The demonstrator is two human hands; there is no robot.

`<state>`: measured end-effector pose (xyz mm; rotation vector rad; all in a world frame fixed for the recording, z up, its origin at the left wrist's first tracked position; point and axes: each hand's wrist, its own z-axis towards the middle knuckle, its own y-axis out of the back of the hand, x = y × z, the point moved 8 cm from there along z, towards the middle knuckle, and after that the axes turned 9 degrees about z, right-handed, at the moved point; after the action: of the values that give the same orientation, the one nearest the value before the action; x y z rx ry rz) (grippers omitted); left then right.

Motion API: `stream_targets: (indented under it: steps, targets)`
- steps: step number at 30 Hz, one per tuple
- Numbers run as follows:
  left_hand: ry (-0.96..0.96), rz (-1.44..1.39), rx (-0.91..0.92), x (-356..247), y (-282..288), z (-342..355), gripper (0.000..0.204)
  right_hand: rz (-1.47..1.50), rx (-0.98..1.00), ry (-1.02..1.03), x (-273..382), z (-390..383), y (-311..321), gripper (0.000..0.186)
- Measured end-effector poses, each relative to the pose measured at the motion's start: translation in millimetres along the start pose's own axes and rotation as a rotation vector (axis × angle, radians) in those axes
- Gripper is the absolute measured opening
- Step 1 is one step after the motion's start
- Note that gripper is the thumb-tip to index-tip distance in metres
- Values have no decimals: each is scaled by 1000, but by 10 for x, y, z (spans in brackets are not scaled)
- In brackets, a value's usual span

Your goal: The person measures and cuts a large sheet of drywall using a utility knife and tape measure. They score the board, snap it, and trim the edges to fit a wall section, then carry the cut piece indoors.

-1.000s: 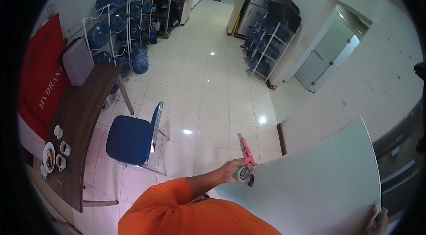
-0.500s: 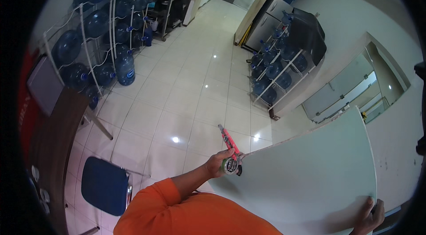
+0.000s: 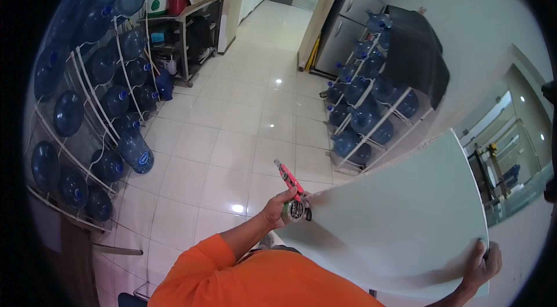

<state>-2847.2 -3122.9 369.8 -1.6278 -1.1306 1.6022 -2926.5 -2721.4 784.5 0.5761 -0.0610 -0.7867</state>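
My left hand (image 3: 277, 208) is closed around a slim pink-red hand tool (image 3: 289, 179) with a grey tip, which looks like a utility knife. In the same grip is a roll of tape (image 3: 295, 210), its flat side showing. These fingers are also at the near-left upper corner of a large pale panel (image 3: 400, 208); whether they grip it too is hidden. On the far right, my right hand (image 3: 484, 265) is wrapped over the panel's side edge, thumb on the face towards me. The panel is tilted in front of my body, with a rough, chipped upper edge.
Racks of big blue water bottles stand left (image 3: 104, 115) and right (image 3: 362, 109), the right one close beyond the panel. A metal shelf cart (image 3: 184, 46) and a grey fridge (image 3: 348, 22) stand farther back. Tiled floor (image 3: 232, 150) leads to a doorway. A dark table (image 3: 75, 260) is at lower left.
I have moved forward with the panel; the racks and fridge look nearer. The blue chair has slid almost out of view at lower left. Both hands keep their holds.
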Motion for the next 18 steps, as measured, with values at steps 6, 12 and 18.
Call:
stream_targets:
  steps: [6,12,18]
  targets:
    - [-143,-40,-18,-1344,557,975,50,158,-11,41,162,1296,-1902,57]
    - [-244,-14,-110,-2692,1352,2139,49,220,-51,156,731,2418,-3581,51]
    - [-213,-9,-17,-4113,1864,3605,45,134,-45,102,1114,3472,-5013,47]
